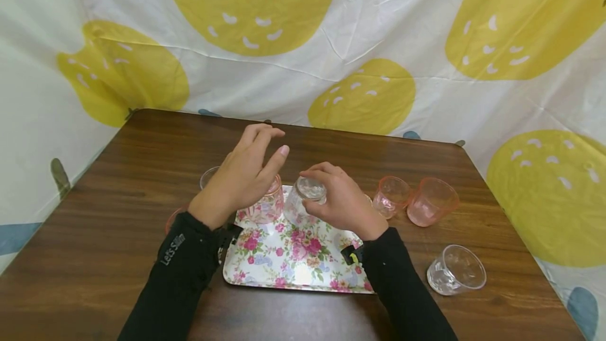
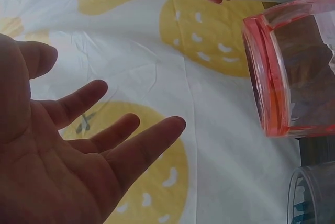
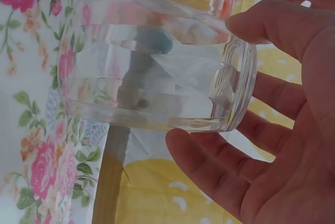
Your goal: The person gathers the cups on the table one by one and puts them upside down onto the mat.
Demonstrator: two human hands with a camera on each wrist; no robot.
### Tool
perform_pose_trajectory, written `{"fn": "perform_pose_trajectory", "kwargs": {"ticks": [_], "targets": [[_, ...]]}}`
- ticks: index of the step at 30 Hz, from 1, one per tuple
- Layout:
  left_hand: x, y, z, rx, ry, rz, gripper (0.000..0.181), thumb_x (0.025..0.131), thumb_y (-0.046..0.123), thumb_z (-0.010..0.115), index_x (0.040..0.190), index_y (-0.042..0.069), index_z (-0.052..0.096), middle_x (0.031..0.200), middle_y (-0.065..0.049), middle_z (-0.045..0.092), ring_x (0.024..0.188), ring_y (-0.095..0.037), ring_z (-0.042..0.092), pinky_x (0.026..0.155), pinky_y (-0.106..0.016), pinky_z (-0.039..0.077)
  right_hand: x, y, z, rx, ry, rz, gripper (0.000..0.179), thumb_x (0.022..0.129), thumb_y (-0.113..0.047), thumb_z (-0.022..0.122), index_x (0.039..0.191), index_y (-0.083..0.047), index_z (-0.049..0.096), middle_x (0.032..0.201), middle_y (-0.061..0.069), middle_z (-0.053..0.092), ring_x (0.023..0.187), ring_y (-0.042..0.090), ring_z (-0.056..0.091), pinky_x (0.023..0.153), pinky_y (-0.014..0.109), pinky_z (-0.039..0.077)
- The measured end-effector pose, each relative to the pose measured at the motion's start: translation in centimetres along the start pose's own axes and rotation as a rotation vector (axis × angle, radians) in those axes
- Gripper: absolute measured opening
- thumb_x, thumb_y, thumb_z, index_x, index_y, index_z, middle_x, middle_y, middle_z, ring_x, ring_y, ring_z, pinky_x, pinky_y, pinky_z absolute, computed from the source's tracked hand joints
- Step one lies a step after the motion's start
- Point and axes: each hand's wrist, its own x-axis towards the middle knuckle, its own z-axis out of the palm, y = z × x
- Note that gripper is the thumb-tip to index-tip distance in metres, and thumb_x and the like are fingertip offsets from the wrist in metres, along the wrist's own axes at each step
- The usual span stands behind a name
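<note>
Left grip (image 1: 243, 175): free | right grip (image 1: 343, 201): holding one clear glass (image 1: 302, 205) | two pink glasses (image 1: 391, 197) (image 1: 431, 205) right of one tray (image 1: 293, 270)

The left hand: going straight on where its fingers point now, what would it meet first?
Probably the yellow-patterned cloth behind the table; ahead of the left hand, the way looks free, though depth is unclear.
</note>
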Motion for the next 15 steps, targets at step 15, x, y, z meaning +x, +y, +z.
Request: {"fn": "perform_pose_trajectory", "kwargs": {"ticks": [15], "targets": [[0.07,0.17,0.02,0.015,-0.027,-0.022,0.051,0.108,0.045,0.037,0.148,0.014,0.043,0.159,-0.014,0.028,0.133,-0.039,0.05,0.105,-0.062,0.043,0.11,-0.03,0.1,0.033,-0.002,-0.01,0.054,0.092,-0.031,0.075,0.14,-0.012,0.057,0.138,0.008,0.057,0.128,0.028,0.057,0.106,0.044,0.05]]}}
